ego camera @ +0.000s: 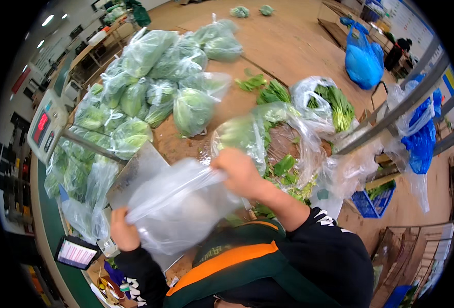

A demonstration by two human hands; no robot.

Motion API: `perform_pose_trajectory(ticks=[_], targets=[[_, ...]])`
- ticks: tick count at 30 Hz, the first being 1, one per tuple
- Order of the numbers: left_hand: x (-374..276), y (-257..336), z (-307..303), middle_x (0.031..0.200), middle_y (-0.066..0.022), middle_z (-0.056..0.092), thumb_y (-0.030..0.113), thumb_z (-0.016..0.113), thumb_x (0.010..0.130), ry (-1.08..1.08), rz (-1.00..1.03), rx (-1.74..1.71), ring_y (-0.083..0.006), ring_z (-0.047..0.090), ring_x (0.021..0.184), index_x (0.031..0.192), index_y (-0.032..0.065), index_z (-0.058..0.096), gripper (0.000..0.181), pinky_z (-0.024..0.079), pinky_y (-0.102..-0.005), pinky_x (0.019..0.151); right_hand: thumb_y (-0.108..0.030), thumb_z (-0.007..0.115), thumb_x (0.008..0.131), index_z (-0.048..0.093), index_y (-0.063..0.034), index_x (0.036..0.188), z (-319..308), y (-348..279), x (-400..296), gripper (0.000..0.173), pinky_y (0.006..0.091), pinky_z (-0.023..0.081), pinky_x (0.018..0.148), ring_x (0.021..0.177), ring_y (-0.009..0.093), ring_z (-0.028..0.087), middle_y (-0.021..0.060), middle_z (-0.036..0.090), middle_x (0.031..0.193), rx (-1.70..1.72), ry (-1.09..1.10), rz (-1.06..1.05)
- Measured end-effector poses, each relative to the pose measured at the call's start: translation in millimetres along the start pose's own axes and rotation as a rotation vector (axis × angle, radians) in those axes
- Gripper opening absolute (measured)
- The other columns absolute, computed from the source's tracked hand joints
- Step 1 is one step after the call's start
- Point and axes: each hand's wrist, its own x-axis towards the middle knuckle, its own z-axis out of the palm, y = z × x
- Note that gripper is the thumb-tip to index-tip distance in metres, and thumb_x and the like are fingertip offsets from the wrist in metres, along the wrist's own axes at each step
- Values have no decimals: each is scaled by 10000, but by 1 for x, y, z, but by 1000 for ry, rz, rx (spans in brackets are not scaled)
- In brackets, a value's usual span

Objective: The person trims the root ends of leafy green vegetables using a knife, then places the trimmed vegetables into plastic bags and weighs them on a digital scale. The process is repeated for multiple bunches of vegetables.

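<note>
Both my hands grip a clear plastic bag (176,208) by its edge and stretch it between them. My left hand (124,230) has the near left corner; my right hand (237,172) pinches the far right one. The bag is blurred and looks empty. Beneath it shows part of a metal scale platform (136,173). Just beyond my right hand lies a blurred pale green vegetable (236,134), which seems to be in clear plastic. Bagged green cabbages (193,109) are heaped on the wooden table (277,50), beyond the platform and to its left.
A scale display (43,129) stands on a post at left, above a small screen (75,254). Leafy greens (340,109) spill from a plastic bag at right. Metal rails (400,104) with hanging bags and a blue crate (375,200) border the right side. A person (400,52) is far off.
</note>
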Motion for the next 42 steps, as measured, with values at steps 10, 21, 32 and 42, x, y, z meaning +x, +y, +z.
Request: perform_pose_trajectory(ticks=[10, 21, 32, 42], targets=[[-56, -103, 34, 1273, -279, 563, 90, 781, 786, -17, -344, 92, -421, 566, 1171, 1469, -88, 404, 800, 443, -461, 1044, -108, 559, 954, 608, 34, 1222, -41, 310, -111, 307, 523, 509, 959, 1132, 435, 624, 262, 642, 1235, -690, 27, 809], [-39, 18, 26, 1218, -183, 601, -26, 688, 844, 3, -301, -124, -298, 631, 1099, 1329, -47, 543, 506, 481, -391, 973, -107, 561, 887, 595, -44, 1279, -69, 461, -105, 399, 506, 427, 1071, 1227, 337, 586, 200, 603, 1308, -956, -99, 428], [-15, 162, 72, 1018, -182, 667, -49, 691, 810, -350, 30, -383, -339, 669, 962, 1080, -29, 665, 272, 518, -378, 877, -344, 772, 794, 684, 22, 1009, -94, 291, -100, 433, 478, 562, 881, 1022, 400, 715, 235, 743, 1046, -576, -498, 921], [11, 277, 124, 1199, -189, 652, 30, 779, 763, -508, 591, -549, -367, 644, 1099, 1199, -2, 655, 454, 518, -460, 953, -289, 790, 760, 650, 6, 1087, -107, 96, -194, 462, 519, 548, 760, 870, 457, 693, 270, 710, 910, -148, -351, 973]])
